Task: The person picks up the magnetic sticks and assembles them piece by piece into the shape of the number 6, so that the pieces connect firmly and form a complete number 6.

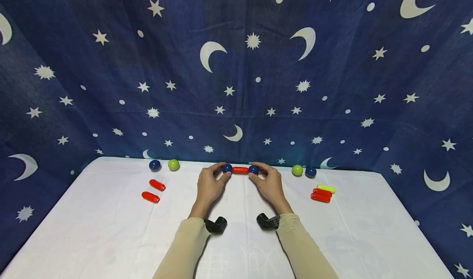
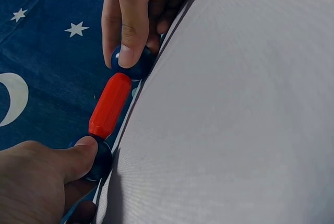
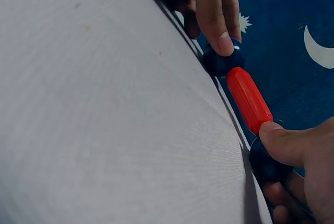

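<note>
At the far edge of the table, a red faceted rod (image 1: 240, 170) lies in line between two dark blue balls, its ends meeting them. My left hand (image 1: 210, 185) pinches the left blue ball (image 1: 227, 168) between thumb and fingers. The right blue ball (image 1: 253, 169) is pinched the same way by my right hand (image 1: 270, 186). In the left wrist view the red rod (image 2: 110, 105) joins both balls, and the left thumb presses the nearer ball (image 2: 100, 162). From the right wrist, the red rod (image 3: 249, 98) appears with the right thumb by its near end.
On the left of the white table (image 1: 111, 238) sit a blue ball (image 1: 154, 165), a green ball (image 1: 173, 164) and two red rods (image 1: 150, 197). To the right are a green ball (image 1: 297, 170), a blue ball (image 1: 311, 172), a yellow rod (image 1: 327, 188) and two red rods (image 1: 320, 197).
</note>
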